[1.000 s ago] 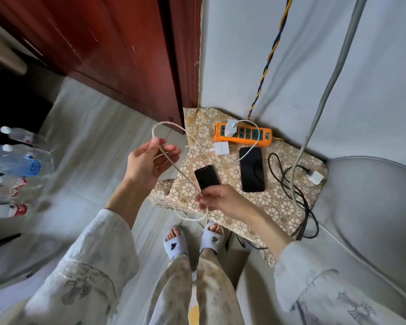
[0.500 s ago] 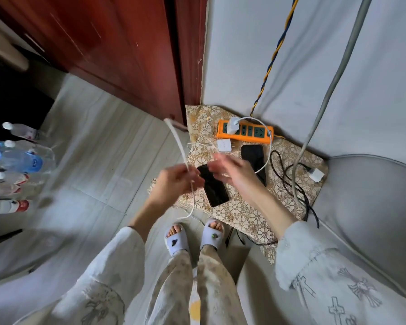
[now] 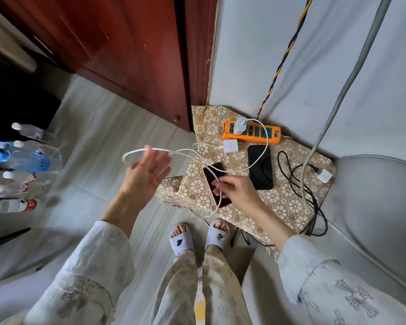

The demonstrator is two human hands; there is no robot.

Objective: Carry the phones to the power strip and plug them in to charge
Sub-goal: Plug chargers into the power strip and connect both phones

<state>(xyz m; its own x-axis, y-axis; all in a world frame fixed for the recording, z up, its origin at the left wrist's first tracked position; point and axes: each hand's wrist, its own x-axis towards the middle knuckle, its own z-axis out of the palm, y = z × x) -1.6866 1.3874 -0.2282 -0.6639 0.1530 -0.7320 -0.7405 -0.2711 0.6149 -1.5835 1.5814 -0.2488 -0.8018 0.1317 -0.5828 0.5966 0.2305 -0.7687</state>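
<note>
- Both phones already lay on floral cushion [image 3: 279, 207] by orange power strip [image 3: 252, 132]: larger phone [image 3: 260, 167] nearer strip, smaller phone [image 3: 217, 184] toward the person.
- One white charger [image 3: 240, 125] sat in strip w/ cable attached; second adapter [image 3: 230, 146] lay loose, unplugged.
- Right hand [image 3: 238, 192] pinched white cable [image 3: 185, 151] over smaller phone; connector end not visible.
- Left hand [image 3: 145, 174] wide, fingers spread, cable loop draped over fingertips.
- Judged: carrying done; plugging left.
</note>
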